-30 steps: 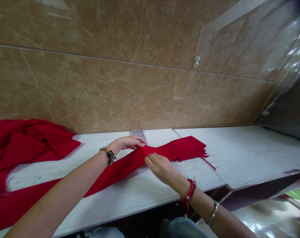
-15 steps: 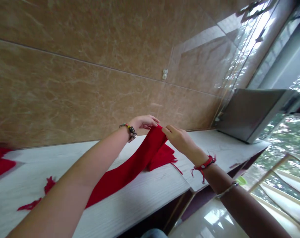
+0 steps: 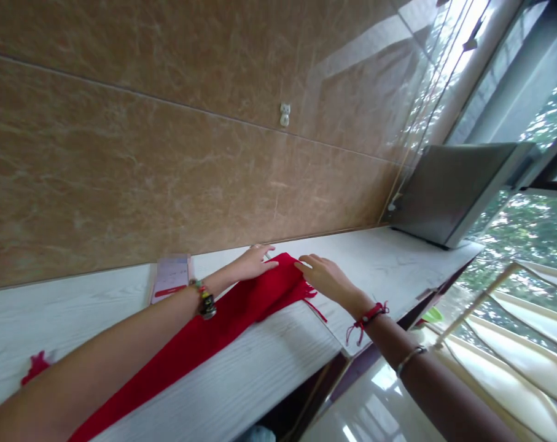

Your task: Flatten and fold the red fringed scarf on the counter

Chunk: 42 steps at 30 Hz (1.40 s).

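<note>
A long red scarf [image 3: 223,319] with a fringed end lies along the white wooden tabletop [image 3: 269,374]. Its far end is doubled over on itself. My left hand [image 3: 253,262] rests on the far edge of that fold, fingers stretched out flat. My right hand [image 3: 322,276] presses the near right side of the fold, fingers also extended, next to the loose fringe. Both wrists carry bracelets.
A phone [image 3: 171,277] with a lit screen lies by the brown marble wall [image 3: 167,141]. A grey box-like device [image 3: 448,193] stands at the table's far right end by the window. A scrap of red cloth [image 3: 35,366] shows at the left.
Both hands have come down from holding the scarf end up in the air and now press it flat on the table. The view has swung further right.
</note>
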Tool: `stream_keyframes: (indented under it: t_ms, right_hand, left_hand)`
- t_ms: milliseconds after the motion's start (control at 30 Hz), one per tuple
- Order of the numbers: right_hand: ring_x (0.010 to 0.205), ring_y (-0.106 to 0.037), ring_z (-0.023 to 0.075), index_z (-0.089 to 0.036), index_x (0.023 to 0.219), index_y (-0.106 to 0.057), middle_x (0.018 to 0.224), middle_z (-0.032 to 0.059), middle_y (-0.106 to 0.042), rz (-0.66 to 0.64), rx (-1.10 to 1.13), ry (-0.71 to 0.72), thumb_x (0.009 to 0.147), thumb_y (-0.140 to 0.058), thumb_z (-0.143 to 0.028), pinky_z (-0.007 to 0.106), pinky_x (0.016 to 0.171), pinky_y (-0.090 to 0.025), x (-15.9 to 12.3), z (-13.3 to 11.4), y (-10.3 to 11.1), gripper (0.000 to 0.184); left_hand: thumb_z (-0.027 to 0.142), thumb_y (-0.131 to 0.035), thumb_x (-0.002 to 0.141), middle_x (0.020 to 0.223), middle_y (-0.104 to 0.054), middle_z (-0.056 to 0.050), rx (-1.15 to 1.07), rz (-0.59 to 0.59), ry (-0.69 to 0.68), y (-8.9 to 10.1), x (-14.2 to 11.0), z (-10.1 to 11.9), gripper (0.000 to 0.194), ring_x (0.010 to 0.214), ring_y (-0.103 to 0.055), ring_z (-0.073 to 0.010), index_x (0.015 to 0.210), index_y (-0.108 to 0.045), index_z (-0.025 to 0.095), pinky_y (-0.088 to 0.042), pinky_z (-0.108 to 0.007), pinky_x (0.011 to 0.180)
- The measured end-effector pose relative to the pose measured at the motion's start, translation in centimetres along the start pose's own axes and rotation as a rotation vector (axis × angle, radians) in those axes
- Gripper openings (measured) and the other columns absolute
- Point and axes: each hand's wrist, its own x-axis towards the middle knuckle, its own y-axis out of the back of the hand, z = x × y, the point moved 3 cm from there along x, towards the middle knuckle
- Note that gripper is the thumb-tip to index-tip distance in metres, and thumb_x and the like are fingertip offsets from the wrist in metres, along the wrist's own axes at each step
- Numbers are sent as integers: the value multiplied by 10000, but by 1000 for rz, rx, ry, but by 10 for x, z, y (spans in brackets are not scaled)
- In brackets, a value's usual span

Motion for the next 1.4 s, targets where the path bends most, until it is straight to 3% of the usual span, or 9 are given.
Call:
stream_keyframes:
  t_ms: [67, 233, 333, 467, 600, 767, 933, 1133, 1400]
  right_hand:
    - [832, -524, 169, -142, 1019, -568, 923, 93, -593, 15, 26, 27, 857, -399, -138, 263, 703, -425, 2, 2, 1, 233]
    - [864, -550, 165, -140, 1039, -564, 913, 92, -617, 45, 55, 116, 852, -416, -123, 279, 768, -423, 6, 6, -2, 239]
    - [843, -572, 165, -137, 1033, -564, 912, 97, -630, 31, 33, 83, 846, -417, -112, 280, 766, -423, 7, 9, -3, 239]
    - [821, -581, 182, -126, 1000, -558, 900, 101, -631, -32, -6, 12, 849, -417, -126, 287, 748, -420, 6, 6, -5, 206]
    - [778, -588, 189, -118, 890, -581, 826, 103, -630, -95, -21, -16, 841, -422, -117, 284, 710, -423, -1, 0, -11, 166]
    - [781, -595, 184, -122, 888, -584, 823, 95, -634, -106, -19, -54, 834, -421, -108, 270, 699, -429, -9, 2, -16, 173]
    - [860, -584, 147, -154, 1029, -559, 953, 83, -628, -87, 39, -104, 835, -385, -104, 225, 742, -424, -6, 4, -11, 265]
    - [943, -565, 135, -180, 1125, -532, 1020, 73, -621, -29, 168, -157, 848, -356, -126, 220, 811, -416, -2, 1, -3, 333]
    - [928, -583, 154, -138, 1109, -538, 1016, 99, -632, 78, 140, -119, 860, -368, -120, 259, 803, -451, -5, 6, -9, 302]
  left_hand:
    - [495, -489, 736, 1211, -496, -153, 23, 56, 65, 4, -31, -14, 596, 1007, -530, -257, 1207, -424, 135, -399, -323, 829]
    - [510, -573, 655, 1039, -624, -58, -289, -194, 198, 21, -95, -30, 541, 899, -586, -213, 1084, -500, 189, -437, -276, 742]
    - [535, -544, 669, 957, -647, -35, -403, -96, 252, 54, -94, -28, 528, 850, -597, -206, 1073, -499, 198, -444, -266, 681]
    - [523, -512, 682, 966, -628, -50, -295, 58, 216, 85, -61, -30, 583, 837, -585, -189, 1142, -456, 168, -429, -251, 661]
    - [424, -597, 593, 921, -643, -63, -212, 6, 221, 60, -42, -46, 452, 833, -569, -206, 948, -576, 145, -414, -257, 672]
    - [371, -623, 559, 843, -665, -53, -204, -108, 202, 22, -46, -54, 300, 776, -580, -210, 767, -614, 154, -419, -270, 666]
    - [425, -549, 688, 1081, -609, -55, -309, -122, 108, 28, -39, -33, 431, 929, -554, -182, 1035, -559, 169, -416, -236, 743]
    - [416, -575, 696, 1092, -607, -54, -408, -133, 89, 27, -26, -25, 561, 954, -556, -179, 1186, -462, 170, -423, -238, 760]
    - [444, -605, 643, 1122, -596, -36, -338, -115, 84, 30, -25, -31, 493, 992, -539, -195, 1068, -571, 196, -401, -236, 799]
